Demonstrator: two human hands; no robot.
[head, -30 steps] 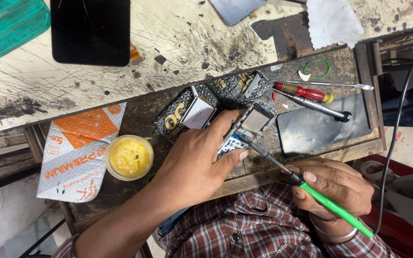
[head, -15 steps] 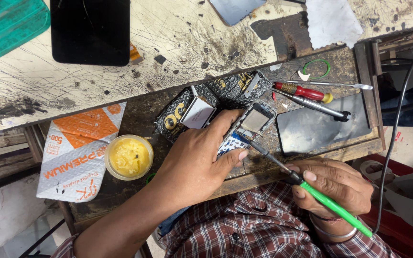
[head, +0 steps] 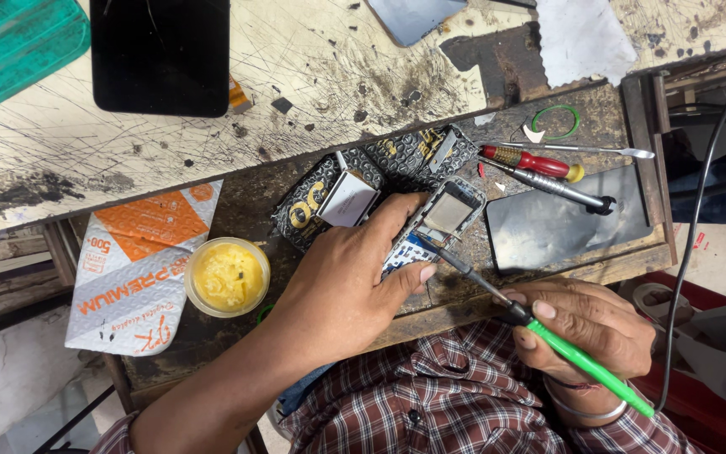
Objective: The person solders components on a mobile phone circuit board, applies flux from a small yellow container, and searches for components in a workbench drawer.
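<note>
Almost nothing differs from the earlier pictures. Your right hand (head: 586, 332) sits a touch lower and closer to your body than a second ago, and the green-handled soldering iron (head: 539, 324) goes with it, so its tip now rests a shade nearer the lower edge of the opened phone (head: 439, 220). Your left hand (head: 342, 286) presses the phone at the same spot, though the thumb lies a little closer to the iron's shaft. The shifts are so slight that they could be the camera's own small drift.
</note>
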